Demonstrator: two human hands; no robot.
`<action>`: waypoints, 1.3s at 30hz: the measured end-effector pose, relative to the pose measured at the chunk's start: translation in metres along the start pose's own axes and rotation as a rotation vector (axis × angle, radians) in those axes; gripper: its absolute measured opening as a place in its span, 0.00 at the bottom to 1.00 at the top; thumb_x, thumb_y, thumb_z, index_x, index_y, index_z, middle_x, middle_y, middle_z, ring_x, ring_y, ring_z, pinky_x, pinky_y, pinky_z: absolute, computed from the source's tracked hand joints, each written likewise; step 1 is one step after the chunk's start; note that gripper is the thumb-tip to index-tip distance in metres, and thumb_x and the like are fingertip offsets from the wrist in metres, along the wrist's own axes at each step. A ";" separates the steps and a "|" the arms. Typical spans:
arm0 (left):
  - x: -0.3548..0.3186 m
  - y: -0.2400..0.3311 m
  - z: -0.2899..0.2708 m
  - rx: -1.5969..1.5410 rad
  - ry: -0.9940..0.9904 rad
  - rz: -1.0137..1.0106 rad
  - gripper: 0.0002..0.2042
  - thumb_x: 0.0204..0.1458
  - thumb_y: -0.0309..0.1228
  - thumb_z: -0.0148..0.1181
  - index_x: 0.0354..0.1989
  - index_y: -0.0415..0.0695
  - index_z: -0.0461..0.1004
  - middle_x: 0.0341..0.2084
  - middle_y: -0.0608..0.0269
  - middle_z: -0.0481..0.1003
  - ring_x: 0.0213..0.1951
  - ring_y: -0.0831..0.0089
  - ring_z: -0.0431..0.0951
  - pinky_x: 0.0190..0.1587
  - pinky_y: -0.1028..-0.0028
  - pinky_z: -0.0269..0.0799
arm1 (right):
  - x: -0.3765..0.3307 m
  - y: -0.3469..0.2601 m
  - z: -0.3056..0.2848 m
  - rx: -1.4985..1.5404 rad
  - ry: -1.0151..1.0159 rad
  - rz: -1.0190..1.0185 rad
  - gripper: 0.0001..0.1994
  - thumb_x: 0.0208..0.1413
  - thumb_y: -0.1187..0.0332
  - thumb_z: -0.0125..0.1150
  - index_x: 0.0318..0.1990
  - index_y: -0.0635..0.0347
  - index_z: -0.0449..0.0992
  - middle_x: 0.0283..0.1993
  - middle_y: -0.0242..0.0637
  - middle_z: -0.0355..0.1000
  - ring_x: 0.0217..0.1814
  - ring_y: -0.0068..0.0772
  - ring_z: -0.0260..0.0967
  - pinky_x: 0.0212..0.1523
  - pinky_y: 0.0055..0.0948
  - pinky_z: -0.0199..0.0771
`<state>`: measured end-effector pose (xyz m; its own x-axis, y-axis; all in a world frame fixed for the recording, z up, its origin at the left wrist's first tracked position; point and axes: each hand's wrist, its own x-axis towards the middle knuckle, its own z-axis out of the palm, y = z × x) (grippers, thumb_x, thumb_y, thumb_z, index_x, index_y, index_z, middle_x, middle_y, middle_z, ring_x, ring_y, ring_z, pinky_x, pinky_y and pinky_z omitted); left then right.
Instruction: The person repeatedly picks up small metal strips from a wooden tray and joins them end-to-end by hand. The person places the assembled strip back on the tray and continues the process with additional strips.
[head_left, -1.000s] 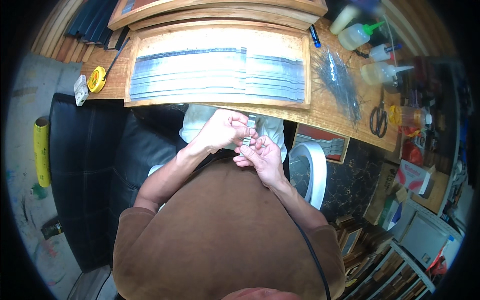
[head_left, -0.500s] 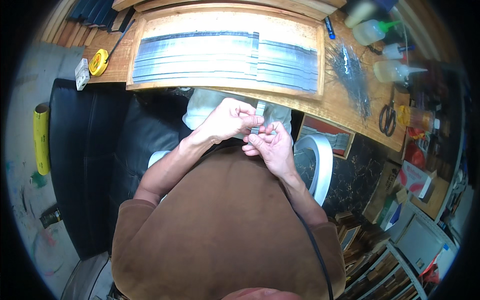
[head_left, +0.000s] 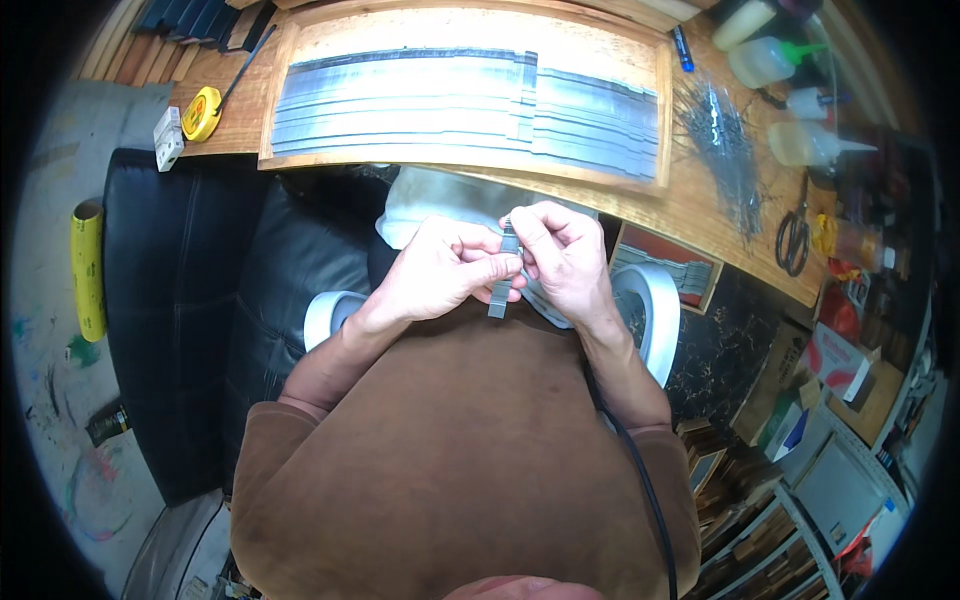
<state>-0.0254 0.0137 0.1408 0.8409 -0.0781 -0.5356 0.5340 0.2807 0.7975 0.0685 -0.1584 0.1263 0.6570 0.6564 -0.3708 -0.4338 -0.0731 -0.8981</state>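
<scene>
Between my hands, above my lap and in front of the wooden tray, is a narrow grey segmented strip (head_left: 498,302) that looks like a metal watch band. My left hand (head_left: 440,270) pinches it near the middle with thumb and fingers, and the lower end sticks out below that grip. At the upper end, the fingers of my right hand (head_left: 565,258) close on the strip. Fingers cover parts of it. Rows of similar grey strips (head_left: 400,105) lie in the shallow wooden tray (head_left: 663,120) on the bench.
Thin dark wires (head_left: 722,145) lie right of the tray, by scissors (head_left: 793,240) and a squeeze bottle (head_left: 800,145). A yellow tape measure (head_left: 203,115) sits at the bench's left. White chair arms (head_left: 660,330) flank me; a black seat (head_left: 165,320) stands left.
My right hand has moved from the strip's lower part to its upper end. More of the strip now shows below my left hand. The view has shifted slightly.
</scene>
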 end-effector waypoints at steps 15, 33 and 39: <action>0.002 -0.019 0.008 0.387 0.135 0.287 0.09 0.65 0.30 0.64 0.42 0.38 0.87 0.23 0.68 0.82 0.26 0.88 0.71 0.29 0.78 0.67 | 0.006 0.024 -0.009 0.224 -0.004 -0.032 0.14 0.62 0.72 0.53 0.41 0.72 0.85 0.26 0.34 0.75 0.24 0.18 0.67 0.26 0.19 0.68; 0.006 -0.024 0.009 0.290 0.115 0.258 0.09 0.66 0.29 0.64 0.43 0.37 0.86 0.28 0.66 0.85 0.27 0.85 0.76 0.32 0.78 0.72 | 0.006 0.025 -0.012 0.317 -0.004 0.004 0.12 0.61 0.78 0.53 0.45 0.73 0.83 0.29 0.31 0.73 0.27 0.17 0.67 0.29 0.19 0.72; 0.006 -0.011 0.007 0.175 0.050 0.177 0.08 0.67 0.27 0.63 0.44 0.35 0.85 0.31 0.64 0.86 0.33 0.83 0.82 0.36 0.78 0.78 | 0.003 0.023 -0.012 0.286 -0.020 0.044 0.13 0.61 0.78 0.56 0.48 0.74 0.82 0.30 0.32 0.74 0.27 0.17 0.68 0.26 0.23 0.76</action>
<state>-0.0256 0.0036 0.1305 0.9195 0.0060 -0.3930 0.3898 0.1151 0.9137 0.0679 -0.1667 0.1013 0.6231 0.6718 -0.4004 -0.6192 0.1111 -0.7773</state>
